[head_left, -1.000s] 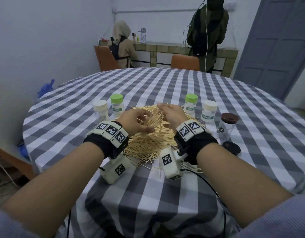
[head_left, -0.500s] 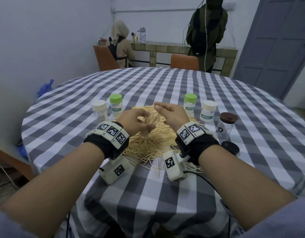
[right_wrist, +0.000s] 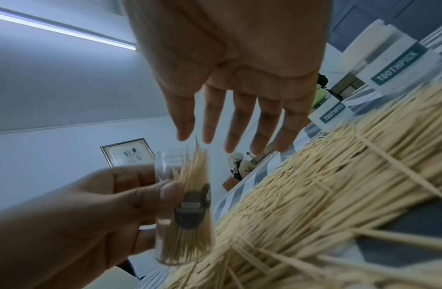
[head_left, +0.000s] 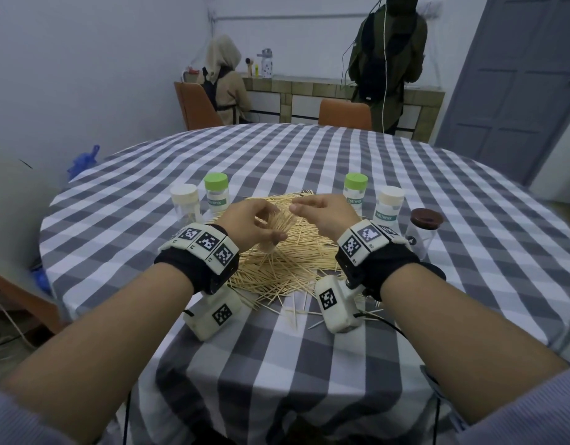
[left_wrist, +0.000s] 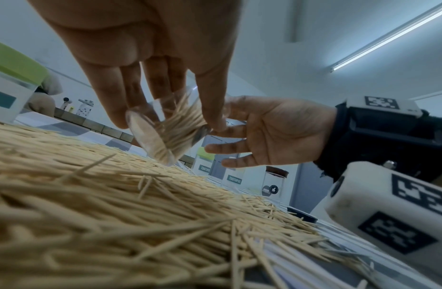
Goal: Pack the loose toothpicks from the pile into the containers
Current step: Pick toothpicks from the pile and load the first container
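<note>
Toothpicks lie in a wide loose pile on the checked surface in front of me, spreading between my two wrists, with a few strays near the closer edge. My left hand is above the pile with its fingers and thumb wrapped round a small clear jar, which is tilted and already well stocked with toothpicks standing on end; a dark round label shows on its side in the right wrist view. My right hand hangs just beside the jar's mouth, fingers straight and spread, holding nothing that I can make out, though that view is blurred near the fingertips. Behind the pile stand the other containers: on the left a cream-lidded jar and a green-lidded jar, side by side; on the right a second green-lidded jar and a second cream-lidded jar, both labelled TOOTHPICK. Further right is a clear jar with a dark brown lid, upright, and a dark loose lid lies flat on the surface near it. All of these stand apart from my hands. At the far side of the room one person sits and another person stands at a tiled counter.
</note>
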